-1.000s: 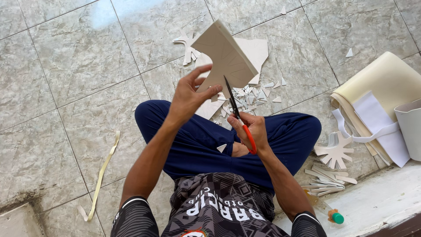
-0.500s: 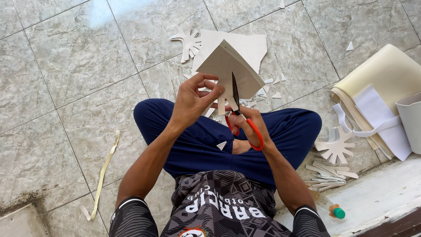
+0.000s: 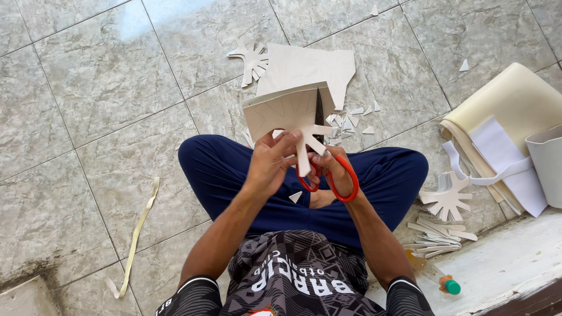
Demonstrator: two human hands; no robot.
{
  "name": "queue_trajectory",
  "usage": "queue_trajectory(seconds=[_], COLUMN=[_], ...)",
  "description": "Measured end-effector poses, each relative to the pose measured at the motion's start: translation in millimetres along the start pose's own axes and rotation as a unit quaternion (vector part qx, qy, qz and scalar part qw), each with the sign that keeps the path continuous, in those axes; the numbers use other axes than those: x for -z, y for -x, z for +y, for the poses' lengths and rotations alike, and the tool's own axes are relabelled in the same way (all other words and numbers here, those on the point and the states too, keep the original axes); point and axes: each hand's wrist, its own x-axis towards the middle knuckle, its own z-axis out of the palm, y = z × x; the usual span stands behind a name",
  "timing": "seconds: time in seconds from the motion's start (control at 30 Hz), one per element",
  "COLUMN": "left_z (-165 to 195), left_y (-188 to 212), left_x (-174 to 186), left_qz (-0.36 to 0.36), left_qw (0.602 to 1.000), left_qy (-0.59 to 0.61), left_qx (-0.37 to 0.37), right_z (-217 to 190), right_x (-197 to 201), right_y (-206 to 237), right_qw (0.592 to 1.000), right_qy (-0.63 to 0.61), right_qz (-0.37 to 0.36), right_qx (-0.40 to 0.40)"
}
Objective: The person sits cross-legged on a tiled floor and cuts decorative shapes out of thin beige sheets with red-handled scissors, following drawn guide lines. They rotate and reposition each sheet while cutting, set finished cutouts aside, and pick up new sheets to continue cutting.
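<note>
Head view, looking straight down: the left hand (image 3: 272, 161) has its fingers curled and pinched on the lower edge of a folded sheet of pale foam (image 3: 287, 111), held up over the crossed legs in dark blue trousers. The right hand (image 3: 331, 169) is closed through the loops of red-handled scissors (image 3: 319, 158), whose dark blades point upward into the sheet, beside a narrow cut prong that hangs down from it. Just beyond the sheet, a larger cut-out piece (image 3: 307, 67) lies flat on the floor with a small spiky shape (image 3: 252, 58) at its left corner and tiny triangular offcuts (image 3: 351, 120) scattered near its right side. To the right sit a stack of cream sheets (image 3: 509, 105), a white strap (image 3: 497, 172) laid across them, and a spiky white cut-out (image 3: 448, 199) above a pile of strips (image 3: 436, 234). A small bottle with a green cap (image 3: 448, 285) lies near the right knee. A long thin strip (image 3: 137, 234) lies on the grey marbled tile floor (image 3: 93, 99) to the left.
</note>
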Motion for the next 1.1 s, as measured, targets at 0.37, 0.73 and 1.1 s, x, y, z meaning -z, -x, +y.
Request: queue_trajectory(seconds=[0.37, 0.73, 1.1], left_z=[70, -23, -17], left_y=[-43, 13, 11], left_x=[22, -7, -12], left_qz=[-0.157, 0.026, 0.032], left_qw=[0.978, 0.988, 0.990], left_qy=[-0.138, 0.117, 0.100], left_qx=[-0.010, -0.095, -0.091], right_z=[-8, 0, 13], right_x=[11, -7, -9], right_y=[3, -6, -5], right_qw=[0.999, 0.994, 0.975], right_qy=[0.027, -0.008, 0.010], right_qz=[-0.022, 0.107, 0.223], right_qx=[0.033, 0.022, -0.003])
